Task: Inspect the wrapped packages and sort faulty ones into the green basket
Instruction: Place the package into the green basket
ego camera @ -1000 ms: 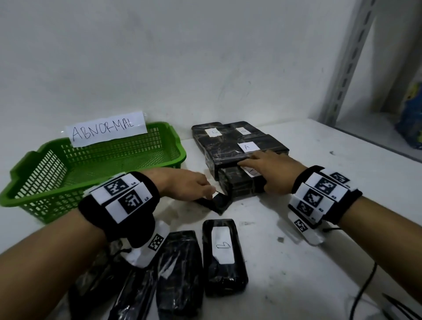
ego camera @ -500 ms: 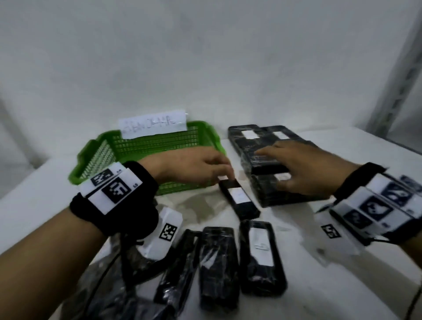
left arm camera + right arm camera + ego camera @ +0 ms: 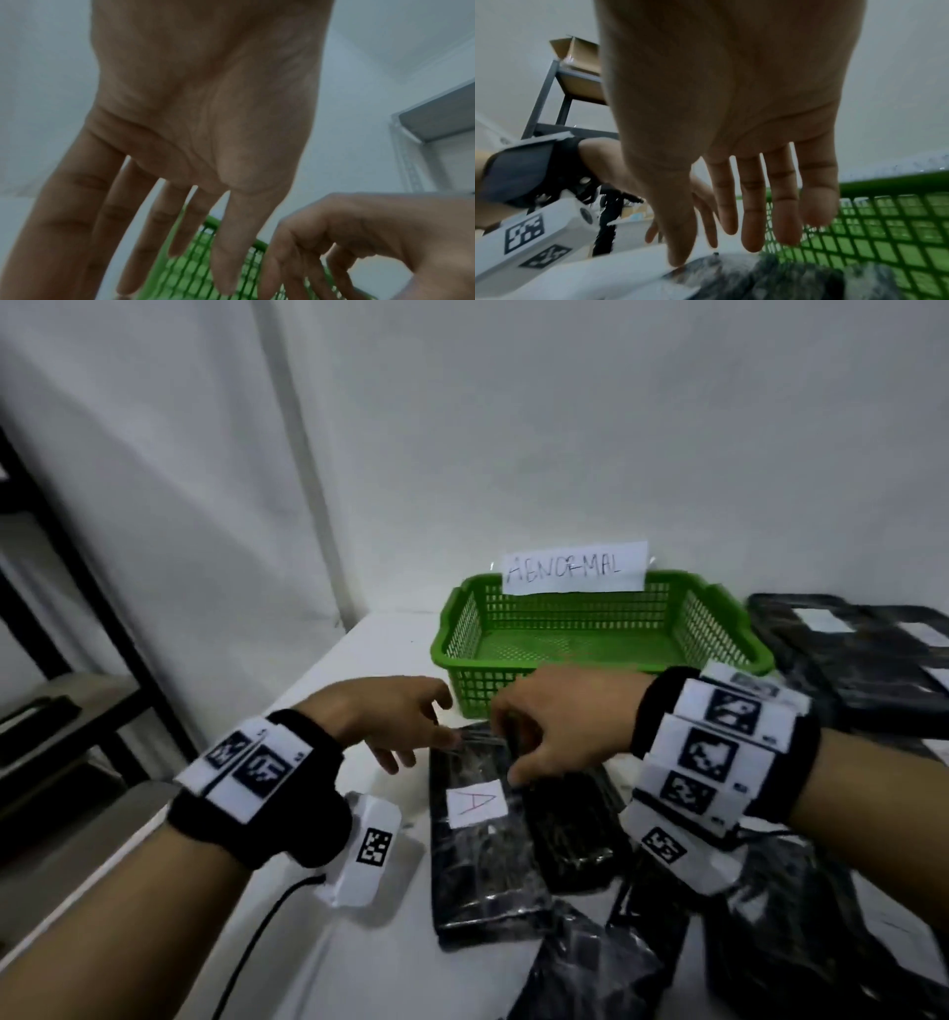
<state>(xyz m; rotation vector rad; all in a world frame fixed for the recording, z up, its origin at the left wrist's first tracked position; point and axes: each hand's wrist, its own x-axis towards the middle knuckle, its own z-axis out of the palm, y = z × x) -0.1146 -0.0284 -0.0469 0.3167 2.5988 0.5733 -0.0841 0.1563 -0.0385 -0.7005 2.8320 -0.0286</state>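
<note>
Since half a second ago, my view swings left; both hands leave stack and come down over package marked "A" (image 3: 477, 834).

Left hand (image 3: 382, 719): fingers straight and spread, holding nothing, tips near package's far end.

Right hand (image 3: 560, 726): fingers extended downward, thumb tip touching wrap at package's far end; no firm hold visible.

Package flat on white table (image 3: 369, 947), just in front of green basket (image 3: 595, 636), touching neighbouring black package (image 3: 570, 834).

Paper sign (image 3: 574, 567) on basket's back rim reads "ABNORMAL".

Labelled stack (image 3: 852, 649) right of basket; its writing unreadable.
</note>
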